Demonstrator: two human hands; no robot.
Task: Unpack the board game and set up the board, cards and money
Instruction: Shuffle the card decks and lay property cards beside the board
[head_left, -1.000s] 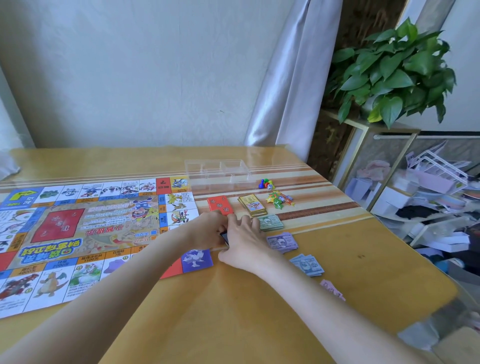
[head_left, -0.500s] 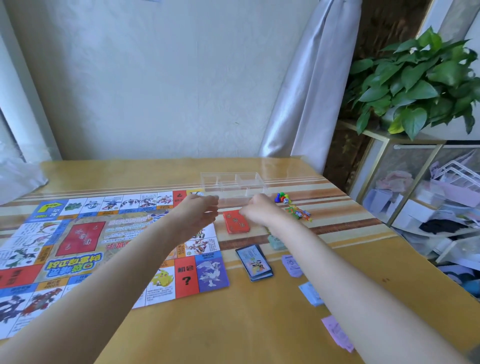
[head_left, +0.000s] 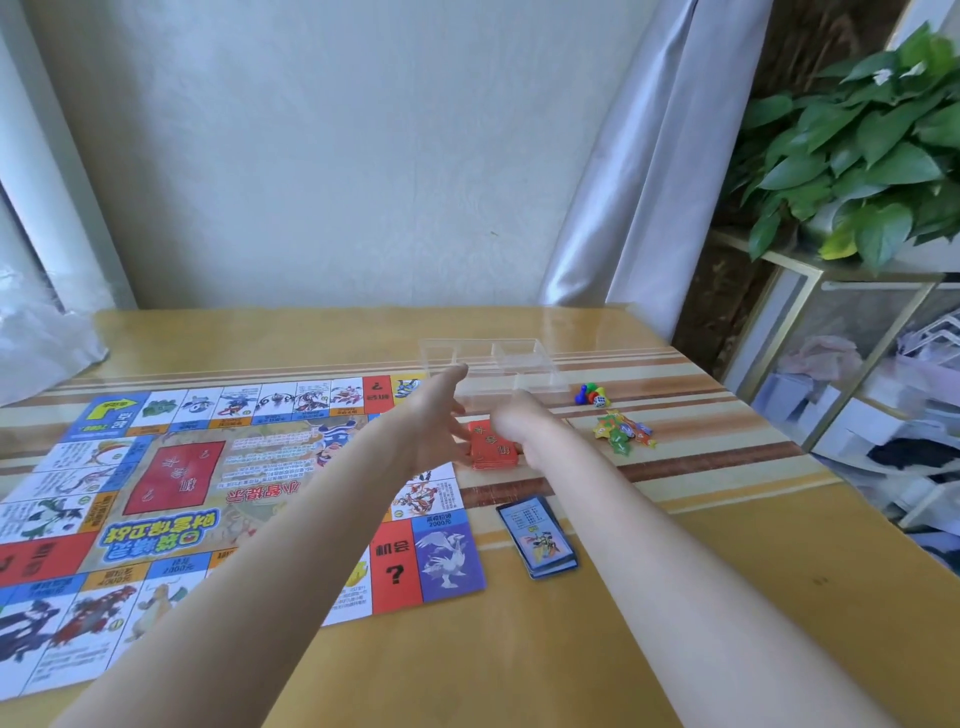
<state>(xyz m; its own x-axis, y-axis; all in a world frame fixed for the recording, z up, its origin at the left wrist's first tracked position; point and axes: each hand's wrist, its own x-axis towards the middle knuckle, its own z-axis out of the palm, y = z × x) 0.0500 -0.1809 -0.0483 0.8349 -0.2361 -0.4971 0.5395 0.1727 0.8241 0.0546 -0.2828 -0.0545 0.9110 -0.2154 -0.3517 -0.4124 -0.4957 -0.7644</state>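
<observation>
The board (head_left: 218, 499) lies flat and open on the left half of the table (head_left: 727, 597). Just off its right edge sits the red card deck (head_left: 491, 447), and both hands are on it: the left hand (head_left: 434, 421), fingers spread, at the deck's left side, the right hand (head_left: 514, 421) over its far right corner, grip hidden. Behind them, a clear tray (head_left: 498, 364). Nearer, a blue card deck (head_left: 540, 540). To the right, coloured pawns (head_left: 589, 395) with a die, and bright tokens (head_left: 621, 431).
</observation>
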